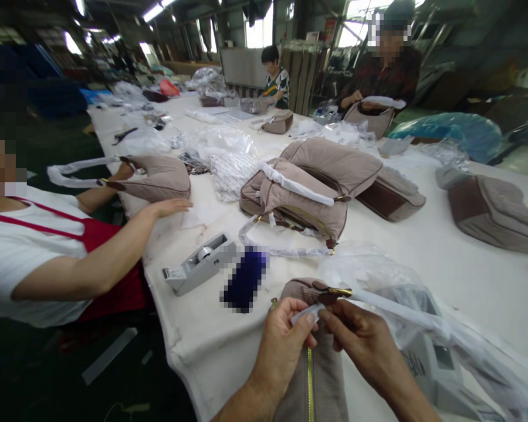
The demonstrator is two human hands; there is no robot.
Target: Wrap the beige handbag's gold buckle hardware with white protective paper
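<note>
A taupe handbag (332, 375) with a yellow-gold zipper (310, 381) lies upright in front of me at the table's near edge. My left hand (279, 343) is closed, pinching a small white strip (303, 315) between thumb and fingers above the bag. Close beside it, my right hand (367, 334) is closed too, its thumb and fingertips at the strip's other end, just under the brown strap tab (328, 293) with gold hardware. From there a strap wrapped in white material (400, 308) runs off to the right. The fingers partly hide the strip.
A grey tape dispenser (200, 264) stands left of the bag, beside a blurred-out dark blue object (245, 280). Stacked handbags (299, 193) lie ahead; clear plastic (369, 269) covers another dispenser (435, 357) at right. A co-worker's arm (97, 264) reaches in from the left.
</note>
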